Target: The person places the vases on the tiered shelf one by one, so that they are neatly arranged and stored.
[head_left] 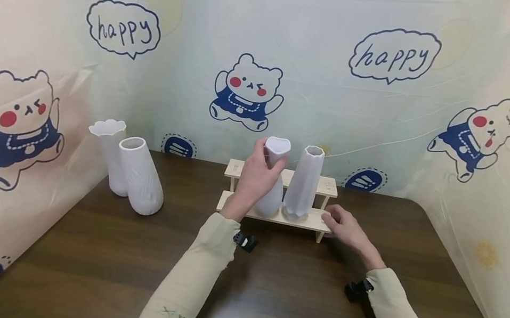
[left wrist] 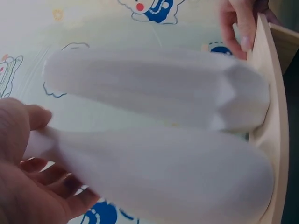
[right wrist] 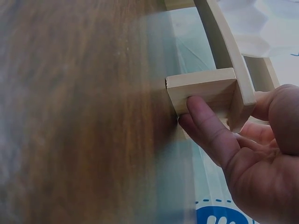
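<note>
My left hand grips a smooth white vase round its narrow neck. The vase stands on the lower step of a two-tier wooden rack. To its right on the same step is a faceted white vase, upright and untouched. My right hand holds the right end of the lower step, with the thumb on top. In the right wrist view, fingers press against the rack's leg. The left wrist view shows the thumb and fingers curled about the neck.
At the table's left stand a white vase with a scalloped rim and a white vase with a leaf-like relief. A cloth printed with bears hangs behind and at both sides of the brown table.
</note>
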The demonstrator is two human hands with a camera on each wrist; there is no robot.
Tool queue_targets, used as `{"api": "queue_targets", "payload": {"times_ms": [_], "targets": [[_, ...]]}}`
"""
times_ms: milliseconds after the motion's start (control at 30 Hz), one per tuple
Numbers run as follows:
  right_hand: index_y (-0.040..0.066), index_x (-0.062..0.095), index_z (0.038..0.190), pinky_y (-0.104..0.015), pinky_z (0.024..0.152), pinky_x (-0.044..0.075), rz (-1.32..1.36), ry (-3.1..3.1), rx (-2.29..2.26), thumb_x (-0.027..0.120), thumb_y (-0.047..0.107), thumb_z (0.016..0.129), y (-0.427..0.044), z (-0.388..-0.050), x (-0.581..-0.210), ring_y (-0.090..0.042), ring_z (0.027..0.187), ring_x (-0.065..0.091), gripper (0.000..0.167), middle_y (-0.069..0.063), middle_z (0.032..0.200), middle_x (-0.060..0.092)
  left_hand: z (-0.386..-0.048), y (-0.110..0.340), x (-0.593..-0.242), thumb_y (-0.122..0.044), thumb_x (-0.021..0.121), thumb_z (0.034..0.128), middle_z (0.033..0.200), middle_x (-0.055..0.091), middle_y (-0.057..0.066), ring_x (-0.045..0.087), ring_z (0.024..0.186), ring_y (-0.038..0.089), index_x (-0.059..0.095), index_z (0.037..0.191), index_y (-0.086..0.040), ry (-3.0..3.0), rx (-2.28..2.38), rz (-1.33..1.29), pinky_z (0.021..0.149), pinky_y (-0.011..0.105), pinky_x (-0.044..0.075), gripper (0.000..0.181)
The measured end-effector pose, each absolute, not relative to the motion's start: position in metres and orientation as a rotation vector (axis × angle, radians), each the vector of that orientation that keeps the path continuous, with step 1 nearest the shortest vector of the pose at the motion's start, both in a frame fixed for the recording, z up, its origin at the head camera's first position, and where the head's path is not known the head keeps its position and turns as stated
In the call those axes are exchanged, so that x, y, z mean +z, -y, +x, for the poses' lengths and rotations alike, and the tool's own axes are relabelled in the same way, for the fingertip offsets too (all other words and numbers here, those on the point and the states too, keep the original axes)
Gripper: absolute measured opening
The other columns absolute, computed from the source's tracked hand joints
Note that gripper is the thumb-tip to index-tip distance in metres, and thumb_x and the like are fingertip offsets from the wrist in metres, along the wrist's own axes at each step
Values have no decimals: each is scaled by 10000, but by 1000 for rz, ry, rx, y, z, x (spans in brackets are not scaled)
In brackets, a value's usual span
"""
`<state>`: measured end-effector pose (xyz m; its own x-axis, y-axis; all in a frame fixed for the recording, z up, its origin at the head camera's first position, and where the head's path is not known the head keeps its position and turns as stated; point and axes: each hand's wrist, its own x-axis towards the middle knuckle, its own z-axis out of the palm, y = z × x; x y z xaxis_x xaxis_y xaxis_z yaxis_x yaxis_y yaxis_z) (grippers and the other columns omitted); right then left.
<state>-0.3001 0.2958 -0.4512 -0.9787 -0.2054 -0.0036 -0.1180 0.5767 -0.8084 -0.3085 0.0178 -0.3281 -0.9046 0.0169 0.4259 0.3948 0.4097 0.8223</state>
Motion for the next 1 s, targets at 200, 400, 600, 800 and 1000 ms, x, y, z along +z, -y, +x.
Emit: {"api": "queue_targets", "payload": {"times_ms": [200, 400, 600, 800, 1000], "targets": [[-5, 473, 1310, -402, 732, 612, -289, -2725, -1358, 509, 328, 1022, -298, -299, -450, -229, 846, 634, 441, -226, 1062, 608, -306, -3, -323, -327, 617, 947, 1297, 594, 130, 599, 1169, 271, 343, 1428, -147, 2434, -1482, -407, 982, 477, 525, 582], [-41, 452, 1329, -460, 773, 604, -277, -2693, -1360, 491, 255, 1034, -289, -292, -437, -229, 865, 638, 419, -257, 1095, 601, -300, 11, -325, -380, 590, 956, 1369, 560, 108, 561, 1266, 271, 310, 1456, -176, 2532, -1454, -415, 1016, 510, 495, 609], [-7, 465, 1320, -412, 763, 609, -273, -2719, -1337, 491, 297, 1032, -289, -291, -440, -225, 871, 637, 419, -236, 1088, 605, -292, 26, -329, -419, 598, 954, 1380, 559, 89, 546, 1280, 256, 333, 1462, -200, 2566, -1426, -414, 1048, 474, 480, 613], [6, 457, 1334, -388, 755, 611, -273, -2699, -1366, 498, 332, 1026, -294, -298, -451, -227, 901, 646, 450, -249, 1134, 598, -282, 43, -333, -411, 589, 964, 1365, 578, 73, 562, 1264, 223, 385, 1441, -200, 2549, -1348, -417, 1024, 405, 507, 560], [9, 455, 1342, -394, 757, 611, -278, -2704, -1361, 499, 345, 1024, -294, -297, -450, -230, 901, 643, 464, -252, 1153, 593, -276, 60, -337, -310, 582, 982, 1231, 664, 85, 641, 1152, 232, 515, 1330, -130, 2389, -1197, -418, 929, 385, 562, 398]]}}
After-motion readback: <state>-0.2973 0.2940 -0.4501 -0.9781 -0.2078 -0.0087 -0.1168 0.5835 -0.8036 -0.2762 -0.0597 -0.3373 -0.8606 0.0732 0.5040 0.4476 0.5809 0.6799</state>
